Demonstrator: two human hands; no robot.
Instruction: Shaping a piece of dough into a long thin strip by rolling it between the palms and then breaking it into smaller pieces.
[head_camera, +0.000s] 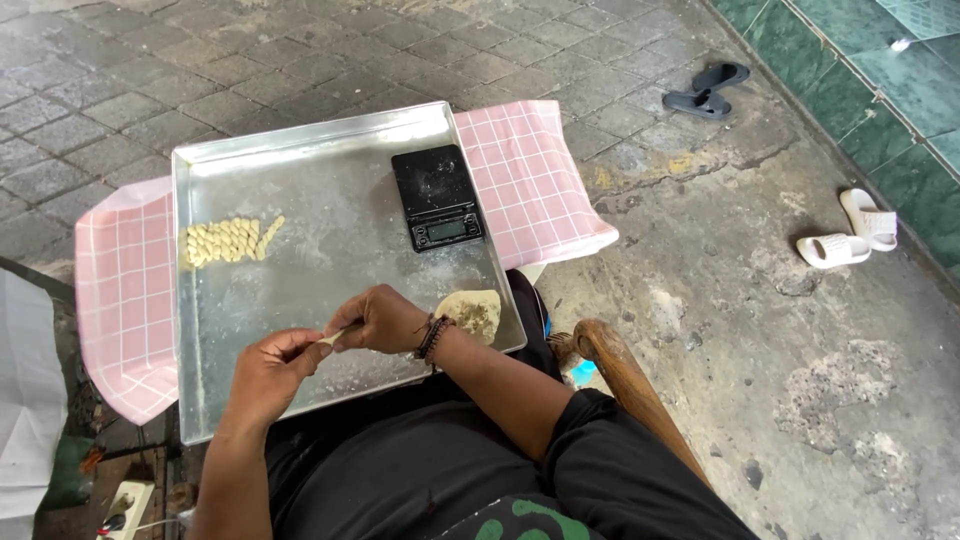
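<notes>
A large metal tray (300, 160) lies on a pink checked cloth (525, 170). Over its near edge, my left hand (275, 370) and my right hand (380, 320) meet and pinch a small pale piece of dough (340, 335) between their fingertips. My right wrist wears a dark bead bracelet. A flat lump of dough (472, 312) with dark specks rests on the tray just right of my right wrist. Several small shaped dough pieces (228, 241) lie in rows at the tray's left side. A black digital scale (436, 197) sits at the tray's far right.
The tray stands on a paved stone floor. Dark sandals (706, 90) and white sandals (850, 232) lie on the concrete to the right, near a green tiled wall. A wooden chair arm (625, 375) is at my right. A power strip (125, 505) is at lower left.
</notes>
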